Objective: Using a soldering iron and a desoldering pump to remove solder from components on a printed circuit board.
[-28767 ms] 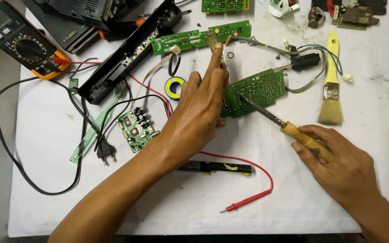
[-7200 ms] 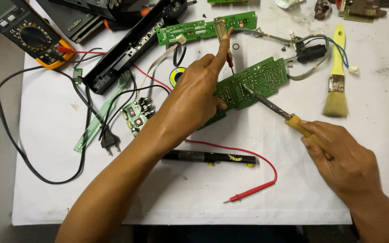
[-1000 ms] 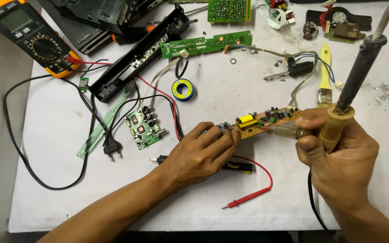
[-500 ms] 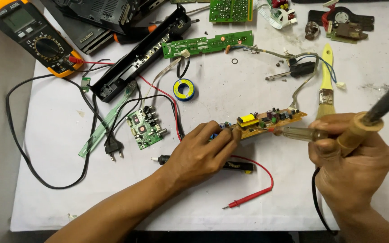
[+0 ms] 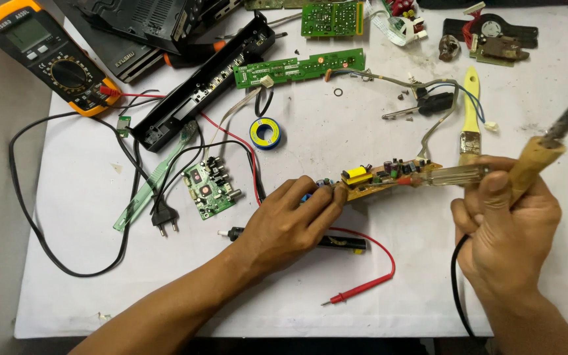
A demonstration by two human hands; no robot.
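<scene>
Head view: a board [image 5: 389,177] is pinched at its near end by the left hand [image 5: 284,227]; its far end is met by a screwdriver [image 5: 451,175] gripped, with a soldering iron [image 5: 547,141], by the closed right hand [image 5: 504,230].

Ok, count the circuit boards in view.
5: the held board between left hand and right hand, a small one by the plug, a long strip, one at top, one top right. Others may be hidden.
</scene>
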